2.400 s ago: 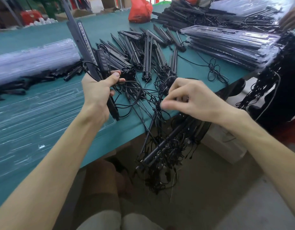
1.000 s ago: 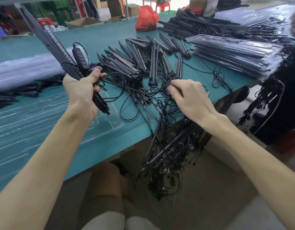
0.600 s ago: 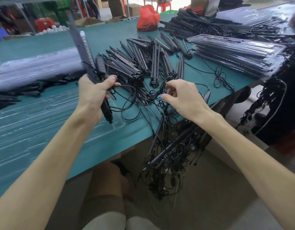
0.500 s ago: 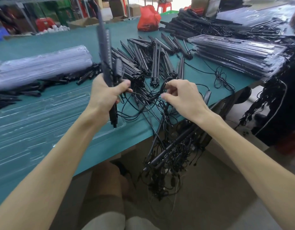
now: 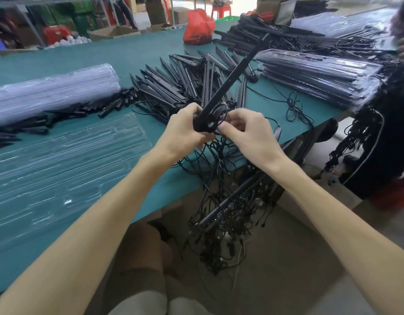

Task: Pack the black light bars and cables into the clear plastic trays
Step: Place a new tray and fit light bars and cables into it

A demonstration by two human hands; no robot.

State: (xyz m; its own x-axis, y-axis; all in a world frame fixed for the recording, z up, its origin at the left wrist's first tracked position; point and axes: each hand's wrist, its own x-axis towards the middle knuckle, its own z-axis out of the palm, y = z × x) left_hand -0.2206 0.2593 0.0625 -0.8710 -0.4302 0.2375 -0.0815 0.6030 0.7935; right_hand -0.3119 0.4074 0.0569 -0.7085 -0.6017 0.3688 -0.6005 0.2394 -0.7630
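Note:
My left hand (image 5: 185, 130) grips the near end of a black light bar (image 5: 232, 73), which slants up and away to the right above the table. My right hand (image 5: 246, 133) pinches the black cable (image 5: 215, 110) looped around the bar's near end, right beside my left hand. More loose black light bars (image 5: 173, 85) lie fanned out on the green table behind my hands. Clear plastic trays (image 5: 67, 160) lie flat at the left, close to the table's front edge.
A tangle of bars and cables (image 5: 228, 208) hangs over the table edge below my hands. Packed trays (image 5: 319, 73) are stacked at the right, and a wrapped bundle of clear trays (image 5: 51, 92) lies at the left. A red bag (image 5: 197, 28) stands far back.
The bar in my left hand swung from leaning left, through upright, to leaning right. My right hand left the cable tangle and came up to the bar's near end, taking the cable loop.

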